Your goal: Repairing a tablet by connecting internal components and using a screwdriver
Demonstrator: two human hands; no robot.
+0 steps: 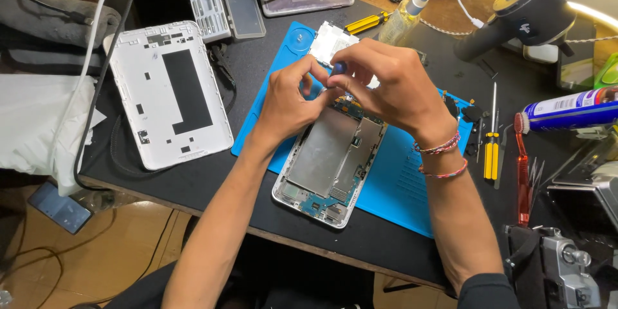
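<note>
An opened tablet [328, 161] lies face down on a blue work mat [399, 187], its metal shields and circuit board bare. My right hand [386, 84] grips a small screwdriver with a blue handle top [339, 67], held upright over the tablet's upper end. My left hand [290, 100] rests against that same end, fingers curled beside the screwdriver tip. The tip itself is hidden by my fingers. A small white panel [330, 40] lies on the mat just beyond my hands.
The tablet's white back cover [168, 93] lies to the left on the black desk [193, 183]. Yellow screwdrivers [492, 148], a red brush [521, 167] and a spray can [570, 109] are at the right. A black hot-air tool [524, 16], a bit case [206, 0] and a small bottle [404, 16] stand behind.
</note>
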